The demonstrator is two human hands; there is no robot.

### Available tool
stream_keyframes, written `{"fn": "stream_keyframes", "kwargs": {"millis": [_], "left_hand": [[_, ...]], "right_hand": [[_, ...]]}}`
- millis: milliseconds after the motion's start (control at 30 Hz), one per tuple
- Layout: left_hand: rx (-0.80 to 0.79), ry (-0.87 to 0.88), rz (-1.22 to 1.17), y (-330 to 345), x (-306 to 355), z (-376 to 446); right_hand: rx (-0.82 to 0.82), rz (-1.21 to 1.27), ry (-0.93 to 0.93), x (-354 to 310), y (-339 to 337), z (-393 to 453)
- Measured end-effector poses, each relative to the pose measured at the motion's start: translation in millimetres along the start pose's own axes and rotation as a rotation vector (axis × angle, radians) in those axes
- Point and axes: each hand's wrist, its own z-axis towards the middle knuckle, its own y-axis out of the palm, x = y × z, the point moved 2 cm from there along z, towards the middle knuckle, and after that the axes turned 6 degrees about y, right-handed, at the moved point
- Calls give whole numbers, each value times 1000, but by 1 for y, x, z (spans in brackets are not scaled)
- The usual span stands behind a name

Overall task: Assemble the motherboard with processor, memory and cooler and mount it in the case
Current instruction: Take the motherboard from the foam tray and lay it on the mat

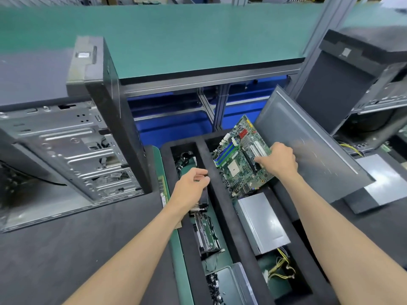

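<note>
Motherboard (pixel 240 155) tilted over black foam tray (pixel 222 208); its right edge hidden by right hand (pixel 280 160).
Right hand grips board's right edge; left hand (pixel 191 187), loosely curled, holds nothing, just left of board.

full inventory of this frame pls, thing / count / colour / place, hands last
motherboard: 1, green, tilted up over the far end of the right tray channel
foam tray: 1, black, centre, two long channels
power supply: 1, silver, right channel, yellow wires at its near end
drive: 1, dark metal, left channel
memory stick: 1, green, left of the tray
screws: a pile, dark, near end of left channel
open case: 1, black and bare metal, left
side panel: 1, grey, leaning right of the tray
second case: 1, black, far right
left hand: loosely curled, empty, over left channel
right hand: grips the motherboard's right edge
</note>
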Motion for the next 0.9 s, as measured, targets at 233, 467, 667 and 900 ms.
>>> {"fn": "stream_keyframes", "kwargs": {"millis": [233, 467, 667, 900], "left_hand": [[1, -41, 2, -9, -5, -8], [2, -50, 15, -20, -9, -18], [5, -34, -10, -29, -4, -32], [-15, -5, -83, -31, 7, -52]], "right_hand": [[-144, 21, -48, -10, 11, 9], [-48, 10, -114, -22, -2, -8], [182, 72, -194, -15, -74, -47], [18, 575, -101, 27, -117, -122]]}}
